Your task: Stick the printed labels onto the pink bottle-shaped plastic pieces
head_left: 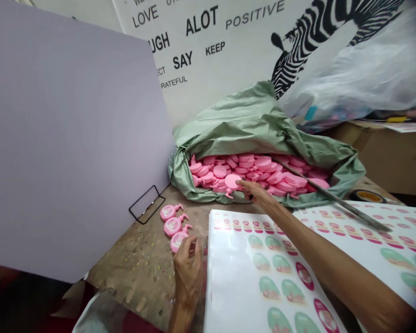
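Observation:
My right hand (pixel 254 190) reaches to the mouth of a green sack (pixel 242 125) and grips the edge of a flat, round pink piece (pixel 232 181) shaped like a small pump bottle. Many similar pink pieces (pixel 284 178) fill the sack. On the brown tabletop, three pink pieces with printed labels stand in a column: a far one (pixel 168 212), a middle one (pixel 172 225) and a near one (pixel 178 241). Beside the near one, my left hand (pixel 188 264) has its fingers curled together. Whatever they may hold is hidden.
Printed sticker sheets (pixel 234 277) lie in a stack in front of me, with more sheets (pixel 374 231) at right. A long thin rod (pixel 346 203) crosses from sack to sheets. A large pale panel (pixel 72 138) stands left; a cardboard box (pixel 388 157) sits behind at right.

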